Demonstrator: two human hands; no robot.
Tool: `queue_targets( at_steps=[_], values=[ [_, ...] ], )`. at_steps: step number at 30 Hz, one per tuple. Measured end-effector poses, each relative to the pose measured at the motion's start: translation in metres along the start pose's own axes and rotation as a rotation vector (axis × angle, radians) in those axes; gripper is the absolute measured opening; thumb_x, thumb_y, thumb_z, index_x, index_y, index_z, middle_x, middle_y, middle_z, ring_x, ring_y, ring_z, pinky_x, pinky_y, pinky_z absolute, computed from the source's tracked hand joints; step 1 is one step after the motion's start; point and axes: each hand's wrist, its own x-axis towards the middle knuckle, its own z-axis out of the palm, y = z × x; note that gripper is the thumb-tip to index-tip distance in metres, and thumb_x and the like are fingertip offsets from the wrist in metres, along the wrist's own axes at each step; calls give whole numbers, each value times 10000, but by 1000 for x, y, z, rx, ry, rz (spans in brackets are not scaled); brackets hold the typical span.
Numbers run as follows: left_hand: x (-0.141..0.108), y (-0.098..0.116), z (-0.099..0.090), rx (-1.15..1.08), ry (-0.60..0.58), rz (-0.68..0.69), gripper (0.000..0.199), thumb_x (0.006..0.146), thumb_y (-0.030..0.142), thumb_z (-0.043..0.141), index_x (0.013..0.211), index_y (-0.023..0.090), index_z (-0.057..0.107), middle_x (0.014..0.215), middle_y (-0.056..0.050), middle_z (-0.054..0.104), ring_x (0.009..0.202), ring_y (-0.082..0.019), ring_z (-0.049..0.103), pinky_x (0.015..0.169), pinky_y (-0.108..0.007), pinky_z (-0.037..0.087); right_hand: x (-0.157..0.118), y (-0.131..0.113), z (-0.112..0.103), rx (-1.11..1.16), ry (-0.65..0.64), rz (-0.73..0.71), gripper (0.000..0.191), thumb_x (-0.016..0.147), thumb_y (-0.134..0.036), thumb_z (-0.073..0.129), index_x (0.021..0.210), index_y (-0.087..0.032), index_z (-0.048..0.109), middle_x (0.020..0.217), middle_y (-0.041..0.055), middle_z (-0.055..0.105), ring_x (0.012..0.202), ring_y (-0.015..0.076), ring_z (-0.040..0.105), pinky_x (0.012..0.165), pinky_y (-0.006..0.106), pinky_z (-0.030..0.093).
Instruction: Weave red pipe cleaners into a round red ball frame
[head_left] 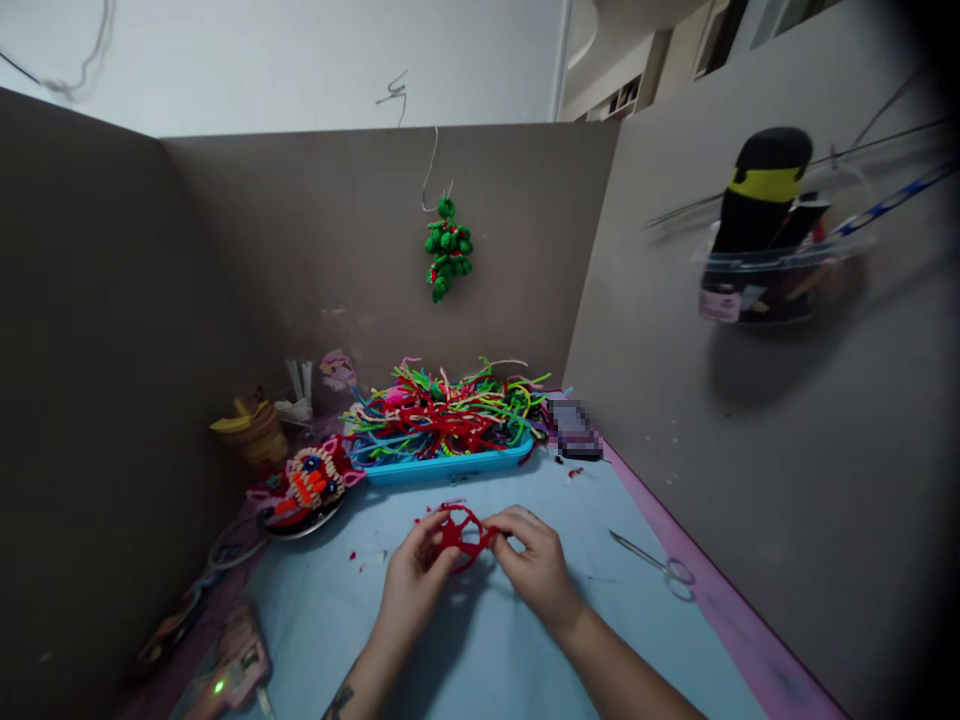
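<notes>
A red ring-shaped craft piece with spokes inside [471, 517], seemingly of fuzzy wire or yarn, is held up just above the blue table mat. My left hand [418, 565] pinches its left side between thumb and fingers. At its right edge, my right hand [536, 560] grips the red strand with thumb and forefinger pressed together. The exact spot under the right fingertips is hidden. Small red scraps [352, 555] lie on the mat to the left.
Behind my hands stands a blue tray [450, 466] heaped with colourful strands. Metal scissors [660, 567] lie at right. A dish [304, 527] of finished woven pieces, a pot [259, 437] and a pink device [241, 660] are at left. Partition walls enclose the table; a green ornament [448, 245] hangs behind.
</notes>
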Motion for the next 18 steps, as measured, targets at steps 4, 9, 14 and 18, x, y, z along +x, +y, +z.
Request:
queue_targets(
  at_steps=[4, 9, 14, 18],
  values=[
    [0, 0, 0, 6, -3, -3, 482, 580, 270, 795, 1033, 139, 698, 829, -79, 741, 779, -221, 674, 727, -313, 527, 0, 0, 2, 119, 16, 122, 139, 798, -200, 608, 761, -210, 741, 698, 37, 687, 669, 164, 632, 605, 255, 494],
    [-1, -4, 0, -10, -35, -4, 477, 580, 290, 815, 1020, 137, 711, 795, -71, 728, 741, -206, 659, 693, -296, 516, 1, 10, 4, 215, 48, 242, 128, 779, -265, 635, 755, -198, 740, 716, 38, 683, 691, 168, 625, 634, 263, 496],
    [-1, -6, 0, -17, -52, -10, 497, 573, 306, 817, 1028, 139, 704, 840, -84, 732, 762, -215, 665, 697, -298, 518, 0, 16, 15, 375, -19, 524, 161, 675, -326, 714, 673, -168, 681, 572, -7, 631, 525, 129, 544, 521, 237, 452],
    [0, -5, 0, 5, -28, 17, 496, 579, 305, 805, 1035, 143, 696, 865, -81, 735, 790, -225, 669, 726, -314, 520, -2, 16, 21, 442, -84, 636, 150, 606, -265, 737, 659, -165, 638, 504, -46, 575, 466, 94, 487, 465, 201, 397]
  ],
)
